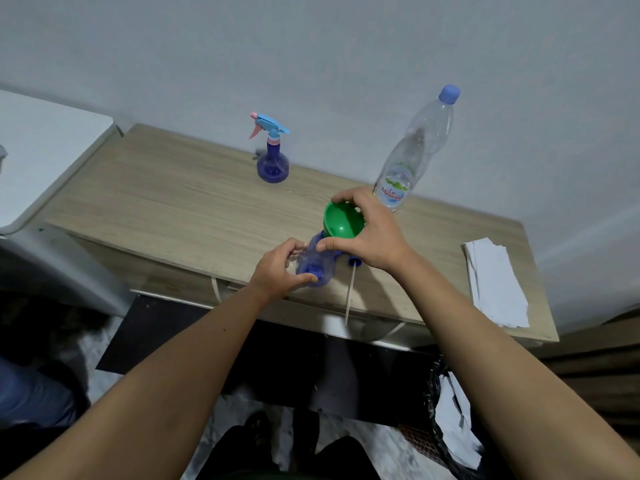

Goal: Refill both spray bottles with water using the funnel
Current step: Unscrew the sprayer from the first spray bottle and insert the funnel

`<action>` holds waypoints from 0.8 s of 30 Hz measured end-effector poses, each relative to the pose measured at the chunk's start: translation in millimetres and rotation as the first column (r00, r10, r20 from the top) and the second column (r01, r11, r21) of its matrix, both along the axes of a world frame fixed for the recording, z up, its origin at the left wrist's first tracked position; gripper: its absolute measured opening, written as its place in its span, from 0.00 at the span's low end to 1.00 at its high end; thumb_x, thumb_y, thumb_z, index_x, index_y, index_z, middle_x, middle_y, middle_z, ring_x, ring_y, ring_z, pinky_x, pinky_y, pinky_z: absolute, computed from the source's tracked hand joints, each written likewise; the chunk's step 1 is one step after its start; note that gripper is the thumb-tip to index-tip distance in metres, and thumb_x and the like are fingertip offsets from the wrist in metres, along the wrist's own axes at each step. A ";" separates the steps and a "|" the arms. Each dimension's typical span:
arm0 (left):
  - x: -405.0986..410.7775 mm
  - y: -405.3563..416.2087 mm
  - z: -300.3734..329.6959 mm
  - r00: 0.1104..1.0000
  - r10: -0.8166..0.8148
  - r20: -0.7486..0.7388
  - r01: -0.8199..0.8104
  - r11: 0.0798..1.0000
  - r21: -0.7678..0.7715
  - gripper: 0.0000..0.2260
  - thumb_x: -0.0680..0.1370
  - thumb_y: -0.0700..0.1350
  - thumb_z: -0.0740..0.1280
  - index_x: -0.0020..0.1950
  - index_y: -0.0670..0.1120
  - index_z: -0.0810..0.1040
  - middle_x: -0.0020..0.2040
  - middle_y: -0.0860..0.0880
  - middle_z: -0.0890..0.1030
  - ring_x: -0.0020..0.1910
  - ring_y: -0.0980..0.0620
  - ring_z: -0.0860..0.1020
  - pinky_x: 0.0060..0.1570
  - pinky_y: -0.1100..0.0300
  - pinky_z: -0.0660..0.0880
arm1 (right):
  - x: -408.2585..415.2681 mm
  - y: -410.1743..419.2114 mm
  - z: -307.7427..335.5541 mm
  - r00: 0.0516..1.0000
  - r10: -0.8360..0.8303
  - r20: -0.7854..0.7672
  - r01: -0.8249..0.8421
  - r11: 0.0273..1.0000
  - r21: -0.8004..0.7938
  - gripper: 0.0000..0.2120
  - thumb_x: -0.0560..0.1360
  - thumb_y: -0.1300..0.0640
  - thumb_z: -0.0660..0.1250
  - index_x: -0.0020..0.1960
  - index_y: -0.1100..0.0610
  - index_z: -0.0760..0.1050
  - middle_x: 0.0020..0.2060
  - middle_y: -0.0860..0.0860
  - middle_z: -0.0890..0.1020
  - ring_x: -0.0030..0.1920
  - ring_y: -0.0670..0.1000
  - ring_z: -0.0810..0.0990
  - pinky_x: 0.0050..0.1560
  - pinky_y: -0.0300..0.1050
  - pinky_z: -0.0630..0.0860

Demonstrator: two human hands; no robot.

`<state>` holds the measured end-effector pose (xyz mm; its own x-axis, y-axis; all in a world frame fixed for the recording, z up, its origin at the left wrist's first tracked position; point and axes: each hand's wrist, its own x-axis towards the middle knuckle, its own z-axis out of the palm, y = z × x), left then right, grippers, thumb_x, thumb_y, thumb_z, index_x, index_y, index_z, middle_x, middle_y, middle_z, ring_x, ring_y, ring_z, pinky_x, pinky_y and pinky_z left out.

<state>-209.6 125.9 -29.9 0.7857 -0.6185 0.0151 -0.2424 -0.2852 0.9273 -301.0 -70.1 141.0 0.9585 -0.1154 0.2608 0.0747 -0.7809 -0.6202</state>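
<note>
- My left hand (282,268) curls round the open, clear blue plastic spray bottle (317,263) near the wooden table's (166,209) front edge.
- My right hand (372,233) pinches the green plastic funnel (343,221) by its rim, right over that bottle.
- Its blue sprayer head with white tube (353,282) lies just beside.
- Second purple spray bottle (272,155), capped, stands at the back.
- The clear capped water bottle (414,150) stands upright, partly filled.

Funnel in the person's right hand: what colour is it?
Green; the funnel shows best in the head view.
</note>
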 end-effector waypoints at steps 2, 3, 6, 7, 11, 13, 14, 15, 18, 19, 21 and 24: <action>-0.6 0.5 2.4 1.000 0.000 0.008 0.000 1.000 0.001 0.28 0.65 0.57 0.83 0.60 0.51 0.79 0.56 0.53 0.86 0.57 0.54 0.84 0.58 0.51 0.82 | 1.2 1.0 -1.5 1.000 0.023 0.000 -0.023 0.999 -0.024 0.36 0.61 0.38 0.85 0.62 0.55 0.80 0.58 0.48 0.80 0.59 0.46 0.77 0.63 0.38 0.73; -1.5 0.0 3.4 1.000 -0.002 0.011 0.002 1.000 0.004 0.29 0.64 0.58 0.82 0.60 0.50 0.79 0.56 0.53 0.86 0.56 0.55 0.84 0.57 0.52 0.81 | 0.5 0.1 -2.6 0.999 0.032 -0.003 -0.032 0.999 -0.036 0.36 0.62 0.37 0.84 0.63 0.54 0.81 0.58 0.48 0.80 0.60 0.48 0.78 0.64 0.44 0.74; -1.4 -0.5 3.3 1.000 0.000 0.019 0.000 1.000 0.010 0.30 0.64 0.59 0.82 0.61 0.50 0.80 0.57 0.54 0.86 0.57 0.54 0.84 0.59 0.50 0.82 | -1.8 -2.7 -6.0 0.999 0.022 -0.030 -0.023 0.999 -0.027 0.35 0.63 0.39 0.84 0.64 0.54 0.81 0.59 0.47 0.79 0.60 0.48 0.79 0.64 0.46 0.76; -1.1 -0.4 2.6 1.000 0.001 0.022 -0.001 1.000 0.015 0.30 0.64 0.59 0.83 0.61 0.50 0.80 0.57 0.54 0.86 0.58 0.54 0.84 0.59 0.48 0.82 | -2.9 -2.6 -6.4 0.999 0.011 -0.036 -0.012 1.000 -0.019 0.36 0.63 0.40 0.85 0.65 0.54 0.80 0.60 0.47 0.78 0.60 0.47 0.79 0.63 0.45 0.76; 0.2 0.4 0.8 0.999 -0.004 0.037 0.002 0.999 0.042 0.30 0.64 0.59 0.83 0.62 0.54 0.79 0.58 0.56 0.85 0.59 0.54 0.84 0.58 0.45 0.82 | -4.7 0.7 -6.2 0.998 -0.049 -0.046 0.049 0.999 -0.002 0.41 0.63 0.40 0.85 0.71 0.53 0.76 0.62 0.48 0.79 0.58 0.44 0.78 0.60 0.40 0.77; 0.3 0.3 1.8 0.999 0.001 0.039 -0.003 0.999 0.054 0.29 0.64 0.59 0.83 0.62 0.55 0.79 0.58 0.56 0.85 0.58 0.54 0.84 0.57 0.45 0.82 | -4.2 1.6 -7.8 0.998 -0.048 -0.047 0.047 0.999 -0.019 0.40 0.63 0.38 0.84 0.69 0.54 0.78 0.61 0.49 0.79 0.59 0.46 0.78 0.61 0.43 0.77; -0.3 0.0 2.8 0.999 0.003 0.041 -0.005 0.998 0.060 0.29 0.64 0.59 0.83 0.62 0.54 0.79 0.58 0.56 0.85 0.58 0.55 0.83 0.57 0.47 0.82 | -4.2 1.9 -7.6 0.997 -0.054 -0.052 0.053 0.998 -0.022 0.40 0.63 0.37 0.84 0.69 0.54 0.79 0.61 0.49 0.79 0.59 0.46 0.78 0.62 0.44 0.77; -1.1 -0.3 4.0 0.999 0.006 0.042 -0.009 0.998 0.066 0.29 0.64 0.58 0.83 0.62 0.54 0.79 0.58 0.56 0.85 0.58 0.55 0.83 0.57 0.48 0.82 | -4.2 2.4 -7.2 0.997 -0.062 -0.055 0.061 0.998 -0.023 0.40 0.63 0.37 0.84 0.69 0.54 0.79 0.61 0.49 0.79 0.59 0.46 0.78 0.62 0.44 0.77; -2.9 -0.3 4.2 0.999 0.014 0.035 -0.017 0.998 0.068 0.29 0.65 0.58 0.83 0.63 0.53 0.79 0.59 0.55 0.85 0.60 0.55 0.83 0.58 0.48 0.81 | -4.6 5.4 -6.5 0.995 -0.087 -0.049 0.086 0.996 -0.016 0.39 0.63 0.38 0.84 0.69 0.54 0.79 0.61 0.49 0.79 0.59 0.46 0.78 0.62 0.42 0.76; -3.0 -0.1 4.1 0.999 0.015 0.036 -0.017 0.998 0.064 0.31 0.65 0.58 0.83 0.64 0.52 0.79 0.59 0.54 0.85 0.60 0.55 0.83 0.59 0.48 0.81 | -4.7 6.3 -6.4 0.995 -0.093 -0.046 0.092 0.996 -0.013 0.39 0.63 0.38 0.84 0.69 0.55 0.79 0.61 0.49 0.79 0.59 0.45 0.78 0.62 0.41 0.76; -3.1 0.4 3.0 0.999 0.017 0.046 -0.020 0.998 0.068 0.33 0.65 0.60 0.83 0.65 0.51 0.79 0.60 0.53 0.85 0.61 0.54 0.83 0.61 0.47 0.81 | -4.5 7.6 -7.0 0.994 -0.103 -0.048 0.103 0.995 -0.006 0.40 0.63 0.38 0.84 0.69 0.54 0.79 0.61 0.48 0.79 0.60 0.45 0.78 0.62 0.40 0.76; -3.4 1.2 3.5 0.999 0.011 0.047 -0.015 0.998 0.068 0.35 0.65 0.61 0.82 0.67 0.50 0.78 0.61 0.52 0.85 0.62 0.53 0.83 0.62 0.45 0.81 | -4.6 8.2 -8.2 0.992 -0.119 -0.050 0.119 0.993 -0.003 0.40 0.64 0.38 0.84 0.69 0.54 0.79 0.61 0.48 0.79 0.60 0.45 0.78 0.62 0.40 0.76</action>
<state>-213.0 127.0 -26.4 0.7931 -0.6090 0.0101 -0.2807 -0.3507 0.8934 -305.6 -62.0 132.8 0.9497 -0.2297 0.2129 -0.0500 -0.7823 -0.6210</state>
